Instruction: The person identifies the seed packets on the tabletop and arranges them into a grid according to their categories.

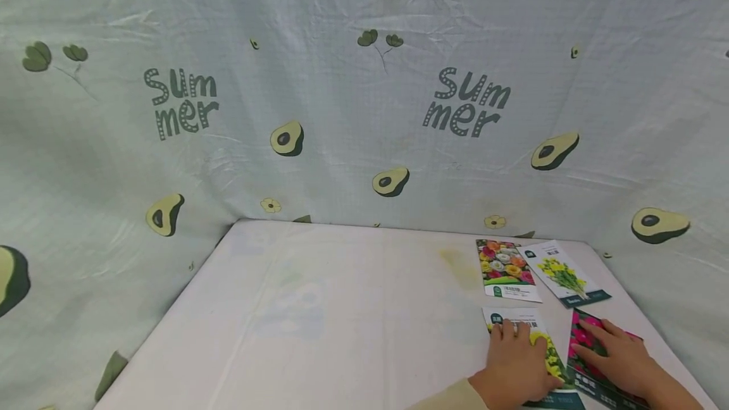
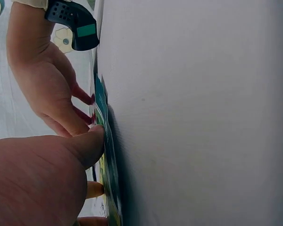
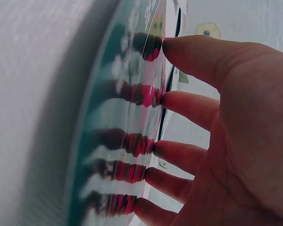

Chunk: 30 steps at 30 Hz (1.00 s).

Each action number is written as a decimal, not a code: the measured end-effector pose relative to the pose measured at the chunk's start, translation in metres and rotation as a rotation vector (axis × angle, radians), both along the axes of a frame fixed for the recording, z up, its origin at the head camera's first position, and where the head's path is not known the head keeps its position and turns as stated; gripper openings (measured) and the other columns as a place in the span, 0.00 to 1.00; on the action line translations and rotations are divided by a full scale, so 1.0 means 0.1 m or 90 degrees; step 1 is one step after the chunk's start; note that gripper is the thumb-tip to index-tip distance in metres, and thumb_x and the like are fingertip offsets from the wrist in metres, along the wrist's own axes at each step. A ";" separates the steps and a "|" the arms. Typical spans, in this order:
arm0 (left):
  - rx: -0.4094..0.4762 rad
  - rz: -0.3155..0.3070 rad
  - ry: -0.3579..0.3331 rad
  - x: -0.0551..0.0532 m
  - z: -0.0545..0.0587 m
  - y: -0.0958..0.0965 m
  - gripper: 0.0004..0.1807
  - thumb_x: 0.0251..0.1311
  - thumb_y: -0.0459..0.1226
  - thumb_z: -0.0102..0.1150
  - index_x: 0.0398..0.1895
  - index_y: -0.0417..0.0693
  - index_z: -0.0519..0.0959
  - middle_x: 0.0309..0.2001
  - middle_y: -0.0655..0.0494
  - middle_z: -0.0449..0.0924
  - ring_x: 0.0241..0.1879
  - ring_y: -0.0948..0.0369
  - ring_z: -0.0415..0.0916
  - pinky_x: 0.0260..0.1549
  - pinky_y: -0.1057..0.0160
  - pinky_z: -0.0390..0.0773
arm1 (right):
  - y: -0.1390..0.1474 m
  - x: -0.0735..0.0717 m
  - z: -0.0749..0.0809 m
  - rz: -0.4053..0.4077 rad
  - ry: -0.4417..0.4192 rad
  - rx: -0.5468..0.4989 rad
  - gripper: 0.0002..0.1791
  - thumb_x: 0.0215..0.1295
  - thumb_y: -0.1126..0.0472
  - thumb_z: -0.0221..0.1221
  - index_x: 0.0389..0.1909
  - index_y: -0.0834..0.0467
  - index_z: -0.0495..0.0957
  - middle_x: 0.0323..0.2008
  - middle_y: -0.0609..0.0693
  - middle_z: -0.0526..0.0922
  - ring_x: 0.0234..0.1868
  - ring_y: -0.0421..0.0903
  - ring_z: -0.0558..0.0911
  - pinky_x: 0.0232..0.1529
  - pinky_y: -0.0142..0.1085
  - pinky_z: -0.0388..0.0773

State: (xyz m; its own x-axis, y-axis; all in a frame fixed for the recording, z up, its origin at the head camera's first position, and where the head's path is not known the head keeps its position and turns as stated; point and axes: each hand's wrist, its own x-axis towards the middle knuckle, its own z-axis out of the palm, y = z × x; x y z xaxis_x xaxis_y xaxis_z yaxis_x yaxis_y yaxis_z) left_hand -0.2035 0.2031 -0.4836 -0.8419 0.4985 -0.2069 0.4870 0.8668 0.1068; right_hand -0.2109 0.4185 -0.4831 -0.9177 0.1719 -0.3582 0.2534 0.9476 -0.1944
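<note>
Evidently both hands are at work over flower-picture packets at the right side of the desk [image 1: 353, 340]. From the head camera, the left hand [image 1: 512, 362] rests across the yellow-flower packet [image 1: 550, 354], its fingers laid on the printed face rather than wrapped around it. Beside it, the right hand [image 1: 621, 359] lies on the pink-flower packet [image 1: 581, 337] with its fingers spread, so its grip is also loose and unclosed. Both packets are at the near right of the desk, just beside each other. Farther back, the mixed-flower packet [image 1: 507, 267] lies face up, next to the bouquet packet [image 1: 564, 274], which is tilted at an angle. A pale sleeve [image 1: 450, 397] covers the left forearm. Behind the desk hangs a curtain [image 1: 342, 100] printed with avocados and the word "summer".

On the left wrist camera, the thumb touches the packet near its teal border, and fingertips meet its face lower down. The right hand reaches in beyond, with a dark band [image 2: 75, 23] at its wrist.

On the right wrist camera, the fingertips touch the glossy pink-flower packet, which mirrors them; the palm stands clear of its surface.
</note>
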 end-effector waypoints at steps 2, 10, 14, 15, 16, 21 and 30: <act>-0.003 -0.002 0.002 0.00 -0.02 -0.01 0.29 0.62 0.73 0.51 0.64 0.81 0.70 0.69 0.72 0.64 0.71 0.63 0.60 0.71 0.54 0.65 | -0.02 0.00 -0.01 0.001 0.005 0.002 0.62 0.55 0.21 0.59 0.71 0.70 0.61 0.67 0.83 0.51 0.62 0.87 0.53 0.56 0.77 0.66; -0.015 -0.002 -0.004 0.00 -0.02 0.00 0.32 0.62 0.72 0.51 0.68 0.78 0.70 0.71 0.70 0.63 0.71 0.64 0.60 0.71 0.56 0.65 | -0.03 0.00 -0.03 -0.009 0.016 0.007 0.60 0.55 0.24 0.62 0.71 0.70 0.62 0.64 0.82 0.53 0.59 0.85 0.58 0.52 0.72 0.74; -0.015 0.008 -0.011 0.01 -0.02 0.01 0.33 0.60 0.73 0.51 0.66 0.78 0.71 0.70 0.70 0.64 0.70 0.64 0.61 0.71 0.55 0.66 | -0.03 -0.01 -0.04 -0.024 0.013 0.009 0.60 0.55 0.24 0.62 0.71 0.69 0.62 0.64 0.82 0.53 0.59 0.84 0.58 0.51 0.72 0.74; -0.014 0.008 -0.012 0.01 -0.02 0.01 0.33 0.60 0.73 0.51 0.66 0.78 0.71 0.70 0.70 0.64 0.70 0.64 0.61 0.71 0.55 0.65 | -0.03 -0.02 -0.04 -0.028 0.010 0.011 0.61 0.54 0.24 0.62 0.71 0.69 0.62 0.64 0.81 0.53 0.59 0.84 0.58 0.51 0.72 0.74; -0.014 0.007 -0.009 0.01 -0.02 0.00 0.33 0.60 0.74 0.51 0.66 0.78 0.71 0.70 0.71 0.64 0.70 0.64 0.60 0.71 0.55 0.65 | -0.03 -0.02 -0.04 -0.031 0.007 0.016 0.61 0.54 0.23 0.62 0.71 0.69 0.62 0.64 0.81 0.53 0.59 0.84 0.57 0.52 0.72 0.74; -0.010 0.003 -0.004 -0.01 -0.02 -0.02 0.32 0.59 0.74 0.52 0.65 0.80 0.70 0.70 0.71 0.64 0.70 0.65 0.60 0.71 0.56 0.65 | -0.02 -0.03 -0.05 -0.029 0.002 0.036 0.60 0.54 0.22 0.61 0.71 0.68 0.63 0.65 0.81 0.55 0.59 0.83 0.57 0.53 0.75 0.71; -0.009 0.021 -0.013 0.00 0.02 -0.05 0.30 0.57 0.74 0.54 0.62 0.81 0.72 0.68 0.71 0.66 0.69 0.64 0.62 0.70 0.55 0.67 | -0.02 -0.04 -0.08 -0.035 -0.004 0.029 0.61 0.53 0.22 0.62 0.71 0.68 0.62 0.66 0.81 0.53 0.60 0.84 0.55 0.52 0.74 0.72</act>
